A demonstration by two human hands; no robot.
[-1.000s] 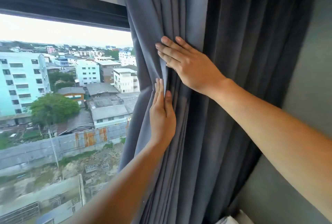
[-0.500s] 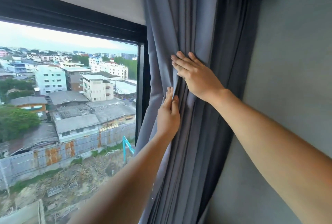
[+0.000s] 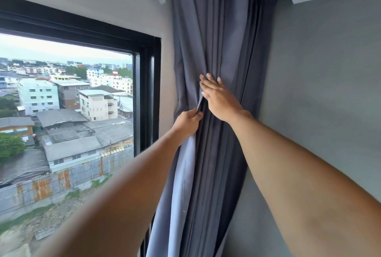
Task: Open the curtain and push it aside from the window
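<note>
Pinching the curtain's (image 3: pixel 222 50) leading edge, the left hand (image 3: pixel 186 121) holds a closed grip; the right hand (image 3: pixel 219 98) presses flat, open. Bunched right of the window (image 3: pixel 146 96), folds may spring back once released.

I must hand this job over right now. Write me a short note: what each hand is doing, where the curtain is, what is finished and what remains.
Left hand: pinching the front edge of the grey pleated fabric curtain.
Right hand: open, palm flat, pressing the folds toward the grey wall.
Curtain: bunched in the corner, right of the black-framed window; a strip of wall shows between them at hand height.
Done: glass uncovered, curtain gathered aside.
Left: perhaps tidy the lower folds near the frame, then let go with both hands.
</note>
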